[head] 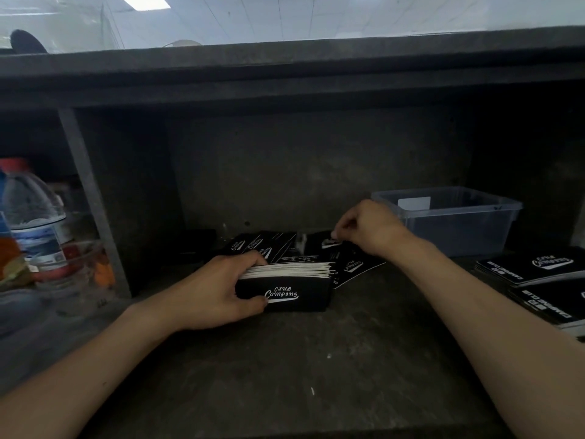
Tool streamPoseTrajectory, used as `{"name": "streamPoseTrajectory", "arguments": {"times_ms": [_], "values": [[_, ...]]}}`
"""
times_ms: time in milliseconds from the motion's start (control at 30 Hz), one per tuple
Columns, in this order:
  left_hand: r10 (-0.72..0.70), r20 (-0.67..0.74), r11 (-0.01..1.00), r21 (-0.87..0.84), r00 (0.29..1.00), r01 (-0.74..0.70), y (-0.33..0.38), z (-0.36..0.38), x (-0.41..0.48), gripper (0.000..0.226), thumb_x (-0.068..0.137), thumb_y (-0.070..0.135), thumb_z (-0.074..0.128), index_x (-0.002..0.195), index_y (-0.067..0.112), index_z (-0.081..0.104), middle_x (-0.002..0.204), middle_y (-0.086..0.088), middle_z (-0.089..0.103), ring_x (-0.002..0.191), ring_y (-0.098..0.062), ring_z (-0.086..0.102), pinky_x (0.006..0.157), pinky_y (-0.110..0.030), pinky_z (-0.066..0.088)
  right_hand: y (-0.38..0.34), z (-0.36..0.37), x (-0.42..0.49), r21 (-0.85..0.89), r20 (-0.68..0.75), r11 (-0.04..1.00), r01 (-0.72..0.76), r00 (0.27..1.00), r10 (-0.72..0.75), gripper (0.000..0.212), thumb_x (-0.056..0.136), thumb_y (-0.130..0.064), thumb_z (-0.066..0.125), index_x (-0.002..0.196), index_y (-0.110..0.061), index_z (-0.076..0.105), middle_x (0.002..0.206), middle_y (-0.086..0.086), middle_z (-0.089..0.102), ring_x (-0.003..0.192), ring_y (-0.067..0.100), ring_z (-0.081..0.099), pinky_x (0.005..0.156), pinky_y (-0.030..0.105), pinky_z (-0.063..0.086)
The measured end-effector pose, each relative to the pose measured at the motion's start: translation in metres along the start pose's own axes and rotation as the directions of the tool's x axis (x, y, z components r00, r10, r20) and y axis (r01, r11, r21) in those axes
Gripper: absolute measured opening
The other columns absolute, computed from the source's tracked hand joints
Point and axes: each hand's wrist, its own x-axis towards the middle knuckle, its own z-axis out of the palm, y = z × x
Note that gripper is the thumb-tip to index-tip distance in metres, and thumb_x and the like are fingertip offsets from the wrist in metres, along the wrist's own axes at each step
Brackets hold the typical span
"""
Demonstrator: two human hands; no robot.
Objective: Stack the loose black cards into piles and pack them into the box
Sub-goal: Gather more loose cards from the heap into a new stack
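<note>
The desk (300, 375) is a dark, scuffed grey surface set in a recess, with a dark back wall and a thick ledge (285, 68) overhead. Above the ledge is a pale tiled ceiling with a lit panel.

At the left edge, beyond a grey upright divider (91, 198), stands a clear water bottle (34, 217) with a red cap; its label is too blurred to read.

Near the middle, the left hand (209, 289) grips a thick stack of black cards (291, 293) standing on its long edge on the desk. The stack's face reads "CLUB Camping" in white script.

Behind it, toward the back edge, loose black cards (266, 245) lie fanned and overlapping, printed with the same logo.

The right hand (370, 229) reaches over them, fingers curled, pinching one card (329, 243).

At the back right sits a clear plastic box (459, 223) with a white label on its far wall.

At the right edge lie flat piles of cards (538, 267), also marked "CLUB Camping".
</note>
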Motion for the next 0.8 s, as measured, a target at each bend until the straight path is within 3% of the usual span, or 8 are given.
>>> {"name": "streamPoseTrajectory", "arguments": {"times_ms": [100,233,300,400,467,567,633,800], "values": [[0.009,-0.022,1.0,0.011,1.0,-0.009,-0.002,0.0,0.001,0.043,0.081,0.034,0.079,0.117,0.035,0.056,0.111,0.018,0.064,0.101,0.003,0.064,0.082,-0.015,0.051,-0.006,-0.007,-0.007,-0.02,-0.038,0.998,0.062,0.997,-0.063,0.013,0.079,-0.042,0.077,0.086,-0.031,0.078,0.089,-0.013,0.073,0.086,0.005,0.064,0.075,0.027,0.05],[-0.056,-0.006,0.995,-0.077,0.998,0.056,-0.004,0.0,-0.001,0.094,0.071,0.053,0.075,0.15,0.038,0.025,0.142,0.014,0.044,0.126,0.001,0.053,0.101,-0.023,0.052,-0.019,-0.003,-0.02,0.327,0.256,0.927,0.183,0.927,-0.273,0.018,0.081,-0.036,0.075,0.092,-0.023,0.078,0.089,-0.007,0.076,0.089,0.007,0.069,0.091,0.032,0.053],[-0.026,0.013,0.998,-0.058,1.0,0.027,-0.003,-0.001,-0.001,0.092,0.073,0.053,0.072,0.152,0.038,0.027,0.143,0.015,0.047,0.125,0.001,0.055,0.101,-0.025,0.053,-0.027,0.004,-0.025,0.489,0.377,0.867,0.094,0.874,-0.307,0.023,0.092,-0.036,0.063,0.104,-0.02,0.075,0.098,-0.002,0.076,0.094,0.012,0.07,0.09,0.03,0.052],[0.032,0.03,0.998,-0.052,0.999,-0.031,-0.001,-0.001,0.0,0.056,0.08,0.043,0.072,0.132,0.033,0.054,0.116,0.016,0.069,0.105,-0.002,0.068,0.089,-0.028,0.057,-0.024,0.007,-0.018,0.596,0.356,0.803,-0.001,0.897,-0.263,0.027,0.103,-0.015,0.045,0.123,-0.012,0.063,0.116,0.007,0.071,0.104,0.017,0.068,0.094,0.035,0.051],[0.026,0.028,0.997,-0.068,0.999,-0.024,-0.002,-0.001,0.001,0.039,0.084,0.03,0.077,0.12,0.031,0.06,0.103,0.013,0.073,0.091,-0.005,0.071,0.079,-0.027,0.058,-0.012,0.004,-0.011,0.399,0.312,0.914,0.078,0.926,-0.215,0.046,0.095,0.005,0.044,0.133,-0.018,0.058,0.134,0.007,0.059,0.12,0.017,0.059,0.104,0.034,0.046],[0.036,0.0,0.999,-0.012,0.999,-0.036,-0.004,0.0,0.002,0.027,0.084,0.027,0.08,0.107,0.028,0.066,0.095,0.012,0.069,0.082,-0.002,0.067,0.068,-0.016,0.05,0.003,0.005,-0.011,-0.011,0.5,0.996,0.094,0.863,-0.075,0.072,0.085,0.004,0.048,0.139,-0.042,0.047,0.154,-0.001,0.035,0.134,0.019,0.042,0.103,0.023,0.039],[0.049,-0.016,0.997,0.052,0.999,-0.048,-0.003,0.0,0.002,0.022,0.081,0.036,0.079,0.099,0.032,0.066,0.095,0.014,0.064,0.084,0.0,0.065,0.068,-0.013,0.047,0.008,0.009,-0.009,-0.07,0.55,0.995,0.068,0.835,-0.019,0.066,0.088,-0.006,0.052,0.14,-0.046,0.045,0.158,-0.003,0.028,0.14,0.019,0.033,0.107,0.025,0.031],[0.023,-0.01,0.998,0.065,1.0,-0.023,-0.004,0.001,0.001,0.019,0.084,0.032,0.079,0.098,0.029,0.066,0.092,0.015,0.066,0.084,0.002,0.065,0.071,-0.015,0.049,0.013,0.012,-0.003,-0.11,0.468,0.985,0.135,0.881,-0.068,0.053,0.088,-0.042,0.067,0.138,-0.034,0.052,0.15,-0.003,0.042,0.133,0.017,0.042,0.103,0.023,0.031]]}}
